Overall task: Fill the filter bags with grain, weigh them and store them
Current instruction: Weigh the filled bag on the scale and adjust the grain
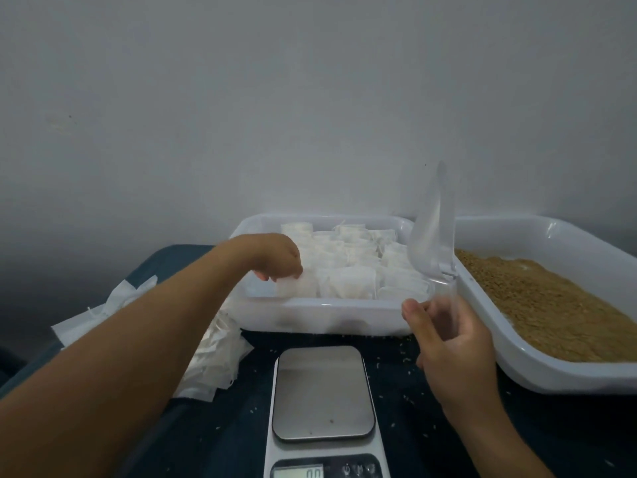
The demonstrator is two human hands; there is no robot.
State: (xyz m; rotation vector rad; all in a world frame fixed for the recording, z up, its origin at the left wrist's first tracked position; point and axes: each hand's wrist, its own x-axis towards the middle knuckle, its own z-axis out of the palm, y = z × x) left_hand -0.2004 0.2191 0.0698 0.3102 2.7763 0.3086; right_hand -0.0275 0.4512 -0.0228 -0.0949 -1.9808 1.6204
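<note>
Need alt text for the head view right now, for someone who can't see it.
Left hand sets a filled filter bag into a white tray of bags, while the right hand holds a clear scoop upright. In front sits an empty scale; a tray of grain is at right, empty bags at left.

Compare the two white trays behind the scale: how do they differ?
The left tray holds white filled filter bags; the right tray holds loose brown grain. The left hand reaches into the left tray and pinches a bag; no hand is inside the right tray. Both are white plastic with rounded rims.
</note>
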